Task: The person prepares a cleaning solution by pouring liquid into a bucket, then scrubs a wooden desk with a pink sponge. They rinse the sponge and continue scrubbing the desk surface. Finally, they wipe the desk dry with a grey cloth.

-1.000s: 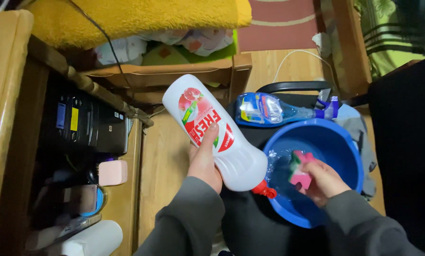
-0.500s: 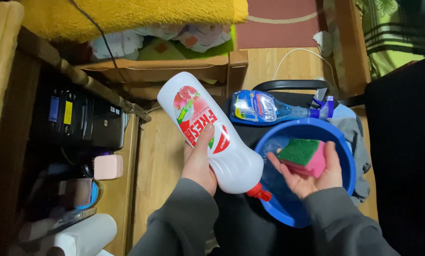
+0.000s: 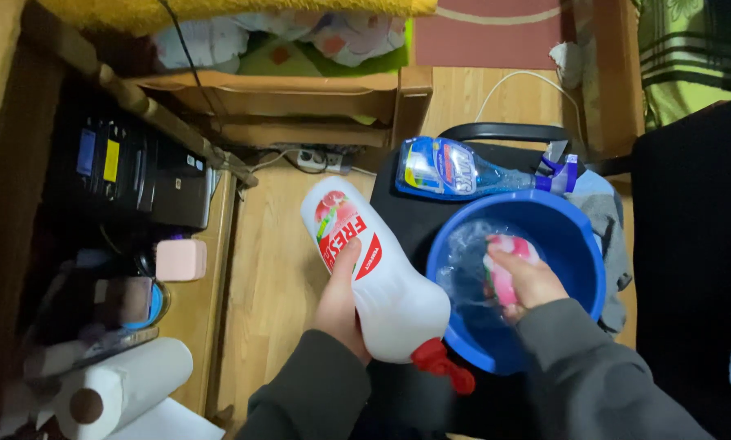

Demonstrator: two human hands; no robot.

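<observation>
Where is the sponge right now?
The pink sponge is in the right hand, pressed down inside the blue basin, right of the white bottle held by the left hand.

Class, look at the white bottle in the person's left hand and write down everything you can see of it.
The white bottle looks like opaque plastic, with a red and green label showing fruit and a red cap at its lower end. It is held tilted, base up and away, cap down towards the person beside the blue basin. The left hand grips its middle, thumb across the label. Nothing shows pouring from it.
</observation>
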